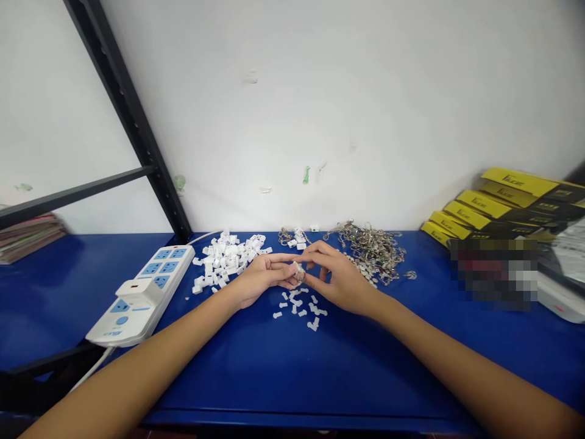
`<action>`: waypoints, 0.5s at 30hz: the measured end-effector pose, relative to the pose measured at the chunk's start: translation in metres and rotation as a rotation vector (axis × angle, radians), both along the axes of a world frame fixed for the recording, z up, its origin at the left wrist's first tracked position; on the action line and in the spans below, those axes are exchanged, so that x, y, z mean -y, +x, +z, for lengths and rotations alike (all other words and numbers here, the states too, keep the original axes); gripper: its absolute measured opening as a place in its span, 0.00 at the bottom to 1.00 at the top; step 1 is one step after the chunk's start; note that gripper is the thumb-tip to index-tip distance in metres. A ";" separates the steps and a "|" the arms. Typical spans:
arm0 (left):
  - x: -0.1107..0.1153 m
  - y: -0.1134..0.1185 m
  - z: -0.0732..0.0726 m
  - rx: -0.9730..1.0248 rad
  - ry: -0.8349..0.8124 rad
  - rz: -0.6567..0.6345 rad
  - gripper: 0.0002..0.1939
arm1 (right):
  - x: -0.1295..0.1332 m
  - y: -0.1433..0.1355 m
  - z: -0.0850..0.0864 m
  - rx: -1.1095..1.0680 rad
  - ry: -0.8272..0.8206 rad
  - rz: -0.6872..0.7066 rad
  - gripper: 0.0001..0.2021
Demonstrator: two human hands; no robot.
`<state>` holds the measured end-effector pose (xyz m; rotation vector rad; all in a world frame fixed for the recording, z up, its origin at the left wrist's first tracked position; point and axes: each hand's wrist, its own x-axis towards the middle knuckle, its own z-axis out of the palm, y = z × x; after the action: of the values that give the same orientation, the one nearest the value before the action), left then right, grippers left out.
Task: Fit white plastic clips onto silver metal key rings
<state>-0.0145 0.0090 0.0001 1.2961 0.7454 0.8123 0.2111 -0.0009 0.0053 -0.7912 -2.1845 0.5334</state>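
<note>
In the middle of the blue table, my left hand pinches a small white plastic piece between thumb and fingers. My right hand meets it from the other side, its thumb and fingertips closed on the same piece. A bit of metal seems to show at the piece, but the fingers partly hide it. Just below the hands lie several flat white tabs. A heap of white plastic blocks is beside my left hand. Behind my right hand is a tangle of metal chains and clasps, with small pale discs at its near edge.
A white power strip with a plugged-in charger lies at the left. Black metal shelf posts rise at the back left. Yellow and black boxes are stacked at the right. A white wall closes off the back.
</note>
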 end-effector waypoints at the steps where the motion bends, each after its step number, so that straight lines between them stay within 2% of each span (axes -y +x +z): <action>1: 0.000 0.000 0.000 -0.009 -0.002 -0.005 0.26 | -0.001 0.001 0.000 0.001 0.000 -0.001 0.12; 3: -0.001 0.001 0.000 -0.026 -0.007 0.021 0.23 | -0.007 0.006 0.001 -0.011 0.014 -0.030 0.11; 5: -0.002 0.002 -0.002 -0.042 -0.001 0.072 0.22 | -0.016 0.012 0.002 -0.008 0.060 -0.123 0.12; 10: -0.001 0.005 -0.007 -0.149 0.078 0.091 0.22 | -0.053 0.027 -0.001 0.035 0.145 -0.513 0.19; 12: 0.000 0.006 -0.008 -0.202 0.135 0.065 0.21 | -0.067 0.029 -0.006 0.086 0.153 -0.569 0.21; 15: 0.002 0.007 -0.007 -0.239 0.195 0.062 0.21 | -0.076 0.030 -0.013 0.180 0.203 -0.541 0.19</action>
<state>-0.0071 0.0070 -0.0064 1.5709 0.9172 0.8035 0.2415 0.0750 -0.0079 -1.2932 -2.0176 -0.0324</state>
